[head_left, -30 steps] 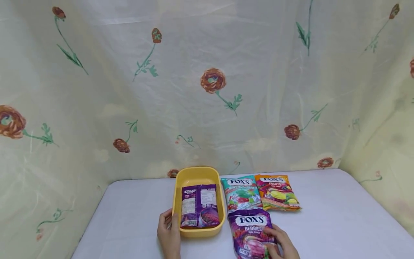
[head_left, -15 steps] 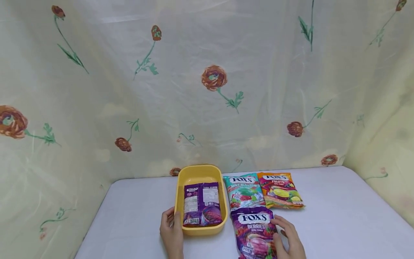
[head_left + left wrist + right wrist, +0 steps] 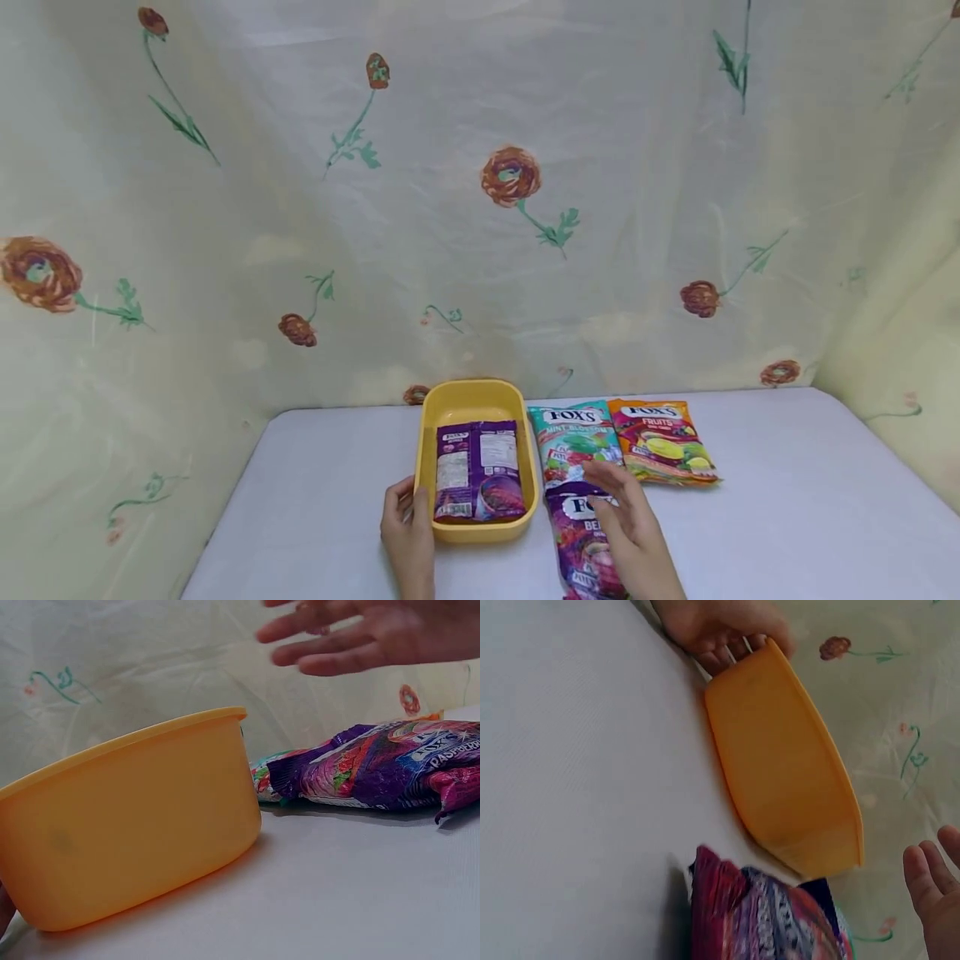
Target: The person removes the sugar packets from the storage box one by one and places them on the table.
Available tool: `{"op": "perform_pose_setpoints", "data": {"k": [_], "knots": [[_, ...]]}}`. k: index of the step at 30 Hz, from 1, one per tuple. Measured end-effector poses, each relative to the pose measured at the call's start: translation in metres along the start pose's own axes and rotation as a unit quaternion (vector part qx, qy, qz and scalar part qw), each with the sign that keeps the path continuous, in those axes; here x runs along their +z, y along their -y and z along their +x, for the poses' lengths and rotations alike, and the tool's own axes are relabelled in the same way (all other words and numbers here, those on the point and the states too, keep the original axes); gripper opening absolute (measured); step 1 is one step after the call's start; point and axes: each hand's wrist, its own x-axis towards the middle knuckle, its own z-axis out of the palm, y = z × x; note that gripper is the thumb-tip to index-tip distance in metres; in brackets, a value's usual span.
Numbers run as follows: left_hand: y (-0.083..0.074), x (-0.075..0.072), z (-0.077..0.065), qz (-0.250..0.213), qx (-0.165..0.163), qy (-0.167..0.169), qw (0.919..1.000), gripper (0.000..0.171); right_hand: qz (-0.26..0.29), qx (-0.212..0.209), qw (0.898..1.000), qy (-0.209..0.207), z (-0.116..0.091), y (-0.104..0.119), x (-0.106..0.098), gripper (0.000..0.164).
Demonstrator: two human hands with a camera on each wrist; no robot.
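Note:
A yellow plastic tub (image 3: 483, 534) stands on the table, with a purple Fox's Berries candy bag (image 3: 480, 471) lying back side up in it. My left hand (image 3: 408, 533) grips the tub's near left edge; the right wrist view shows that hand's thumb (image 3: 778, 634) over the rim and its fingers against the outer wall. A second Fox's Berries bag (image 3: 581, 546) lies face up to the right of the tub. Above it hovers my right hand (image 3: 633, 533), fingers spread and holding nothing. In the left wrist view this hand (image 3: 367, 637) is clearly apart from the bag (image 3: 367, 769).
A teal Mint Blossom candy bag (image 3: 570, 437) lies close to the tub's right side, behind the berries bag. To its right is an orange Fruits candy bag (image 3: 663, 446). A flower-printed cloth (image 3: 375, 250) hangs behind the white table (image 3: 322, 500).
My right hand has let go of the loose berries bag, risen and moved left over it. My left hand keeps its hold on the tub. The head view has shifted slightly.

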Motion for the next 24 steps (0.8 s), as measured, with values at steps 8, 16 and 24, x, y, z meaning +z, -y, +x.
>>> {"op": "perform_pose_setpoints", "data": {"k": [8, 16, 24], "knots": [[0.002, 0.0, -0.002, -0.004, 0.012, -0.007, 0.9999, 0.023, 0.037, 0.007, 0.997, 0.069, 0.012, 0.025, 0.037, 0.043], [0.001, 0.0, -0.001, 0.003, 0.009, -0.006, 0.9999, 0.023, 0.037, 0.004, 0.993, 0.114, 0.015, 0.034, 0.056, 0.04], [-0.001, -0.001, -0.001, -0.006, 0.012, 0.001, 0.9999, 0.023, -0.074, -0.044, 0.983, 0.16, 0.029, 0.036, 0.073, 0.043]]}}
